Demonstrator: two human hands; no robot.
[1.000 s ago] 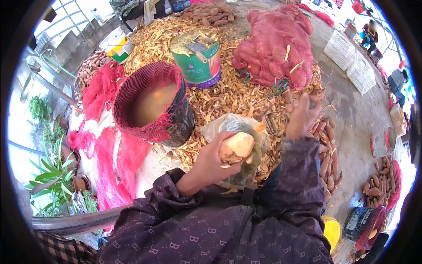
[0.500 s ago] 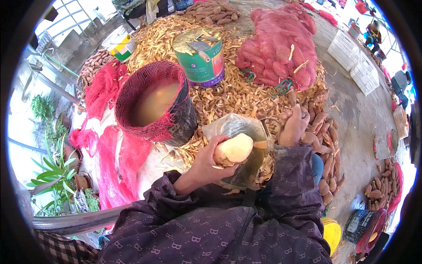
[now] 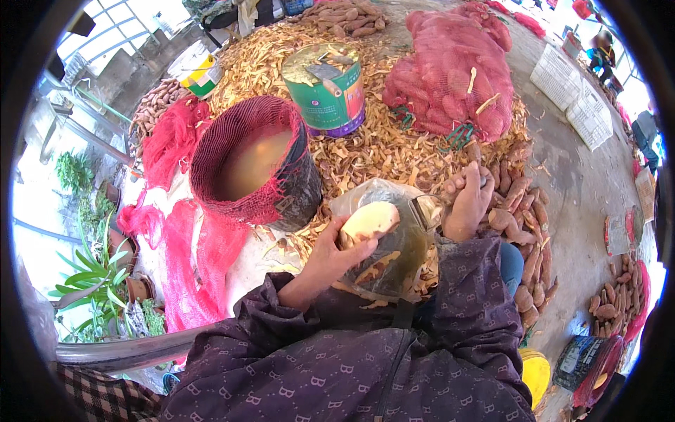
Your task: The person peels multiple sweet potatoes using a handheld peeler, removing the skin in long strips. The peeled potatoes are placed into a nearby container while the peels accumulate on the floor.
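A mostly peeled sweet potato (image 3: 370,223), pale with brown skin left along its lower side, is gripped in my left hand (image 3: 330,257). Just to its right, my right hand (image 3: 467,202) is closed around a peeler (image 3: 425,211), whose metal head points toward the sweet potato without touching it. My fingers hide most of the peeler's handle. Below both hands a clear plastic sheet (image 3: 397,271) covers my lap, with a strip of peel (image 3: 378,267) on it.
Peelings (image 3: 383,151) heap in front of me. A mesh-lined bucket (image 3: 299,200) holds cloudy water; behind it a green tin (image 3: 323,105) carries a scraper. A red mesh sack (image 3: 450,77) of sweet potatoes stands beyond. Unpeeled sweet potatoes (image 3: 524,211) lie at my right.
My left hand has turned the sweet potato so its brown-skinned side shows more. The peel strip at the peeler head has come away and a strip lies on the plastic sheet.
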